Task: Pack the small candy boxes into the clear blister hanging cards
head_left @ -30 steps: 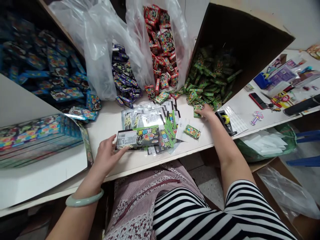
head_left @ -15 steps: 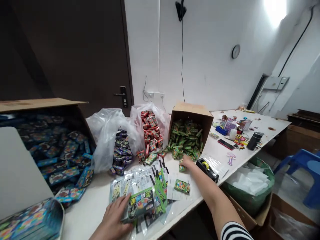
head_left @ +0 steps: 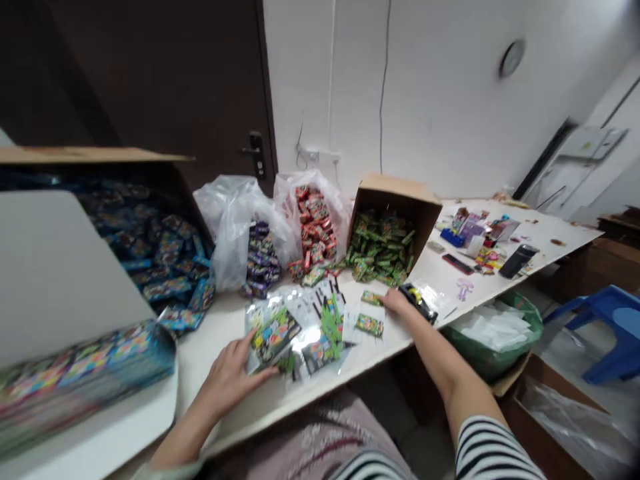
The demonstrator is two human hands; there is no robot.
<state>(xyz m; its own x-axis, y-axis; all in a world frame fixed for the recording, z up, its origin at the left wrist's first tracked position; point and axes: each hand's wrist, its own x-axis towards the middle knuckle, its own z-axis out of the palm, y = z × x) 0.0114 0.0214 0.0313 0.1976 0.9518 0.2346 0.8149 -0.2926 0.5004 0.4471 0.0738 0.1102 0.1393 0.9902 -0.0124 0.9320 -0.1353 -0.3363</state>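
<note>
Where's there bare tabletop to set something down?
Bare table lies between the blue packets and clear sleeves, past the left hand, and in a thin strip along the front edge. Sleeves crowd the middle; bags and boxes, the back.

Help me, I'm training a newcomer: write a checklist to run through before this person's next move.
1. Left hand at the flat printed box: ok, at its left side.
2. Right hand gripping the upper small green pack: cannot tell, though at its right end.
3. Lower small green pack on white paper: ok.
4. Plastic packets neatly stacked: not ok, spread and overlapping.
5. Right arm clear of the tape dispenser: cannot tell; they overlap in view.
6. Colours kept apart: not ok, a loose green pack lies by the red packs.
</note>
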